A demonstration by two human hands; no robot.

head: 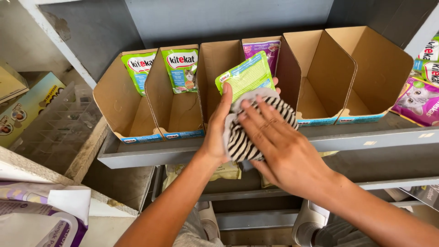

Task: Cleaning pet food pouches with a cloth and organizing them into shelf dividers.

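Green pouch point(247, 76) is being gripped at its lower end by left hand point(218, 132) fingers, long axis tilted upward before cardboard tray point(219, 59), while striped cloth point(247, 132) is being pressed flat-fingered by right hand point(283, 153).

Even, soft daylight; no glare. Shade deepens below the hands, under the shelf point(274, 142). Focus sharp at the hands; edges bow from wide-angle distortion.
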